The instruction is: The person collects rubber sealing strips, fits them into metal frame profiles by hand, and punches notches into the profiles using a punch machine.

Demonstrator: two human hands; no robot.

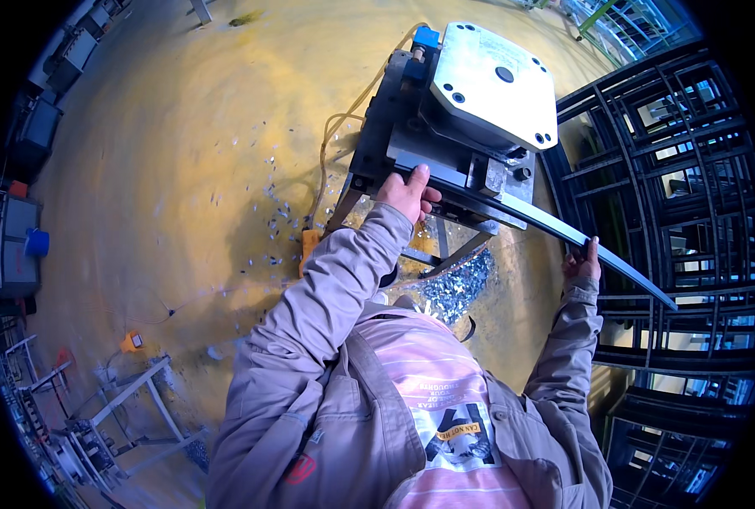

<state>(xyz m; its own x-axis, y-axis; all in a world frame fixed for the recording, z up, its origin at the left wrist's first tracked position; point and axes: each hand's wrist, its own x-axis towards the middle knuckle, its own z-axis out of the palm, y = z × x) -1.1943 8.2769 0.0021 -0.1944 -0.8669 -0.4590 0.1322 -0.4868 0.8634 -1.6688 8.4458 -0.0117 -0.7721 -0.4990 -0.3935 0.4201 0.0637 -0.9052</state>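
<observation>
A long, narrow metal profile (543,220) runs through the side of a punch-type machine (483,59) and slants out to the lower right. My left hand (405,195) is closed at the profile's left part, thumb on top and fingers curled beneath, close against the machine's front. Farther along, my right hand (583,263) grips the same bar from below, with its thumb up along the side. The machine has a thick white top plate with several dark bolt holes, and a small metal block (489,176) sits over the bar.
Metal chips (460,284) lie heaped below the machine's stand and scattered to its left. A yellow hose (326,140) hangs from the machine's left side. Dark stacked frames (649,170) fill the right. An orange foot pedal-like box (309,248) stands near my left forearm.
</observation>
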